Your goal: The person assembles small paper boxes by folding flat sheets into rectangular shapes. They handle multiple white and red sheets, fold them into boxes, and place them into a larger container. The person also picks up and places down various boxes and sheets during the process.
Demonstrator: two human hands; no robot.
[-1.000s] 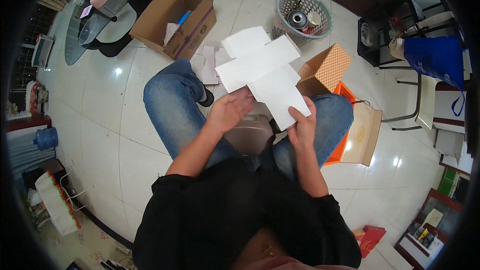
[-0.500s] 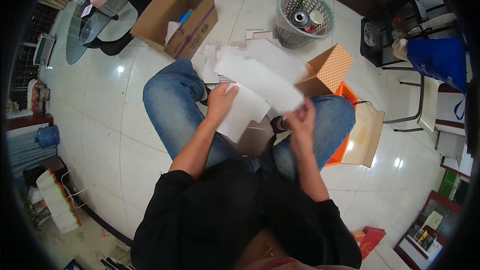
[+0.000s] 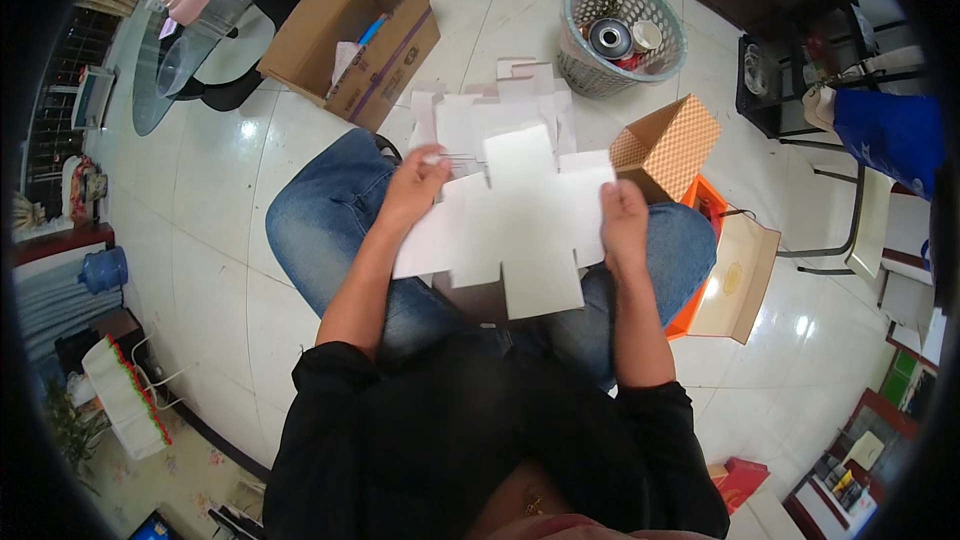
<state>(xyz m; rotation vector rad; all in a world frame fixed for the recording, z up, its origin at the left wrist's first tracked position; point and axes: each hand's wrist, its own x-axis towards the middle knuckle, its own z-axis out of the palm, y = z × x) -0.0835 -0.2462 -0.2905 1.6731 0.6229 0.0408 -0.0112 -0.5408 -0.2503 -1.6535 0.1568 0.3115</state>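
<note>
Over my lap lies a flat white die-cut box blank [image 3: 530, 210], its flaps spread out and the middle panel facing up. My right hand [image 3: 625, 225] pinches its right edge between thumb and fingers. On the left, a second white cardboard sheet [image 3: 425, 250] shows partly from beneath the first one. My left hand [image 3: 415, 185] is closed at that sheet's upper left edge, with the thumb on top. Beyond my hands, a loose pile of white cardboard blanks [image 3: 460, 120] rests on the floor between my feet.
An open brown carton [image 3: 390, 70] stands ahead left, a grey-green plastic basket [image 3: 600, 75] ahead right. Beside my right knee are a checked box [image 3: 685, 145] and an orange box with a cream lid [image 3: 745, 275]. A glass table [image 3: 150, 90] is far left. Another person's foot shows behind the carton.
My right hand has brought the upper white blank toward me and flattened it over the sheet at my left hand. My left hand has shifted slightly left and up.
</note>
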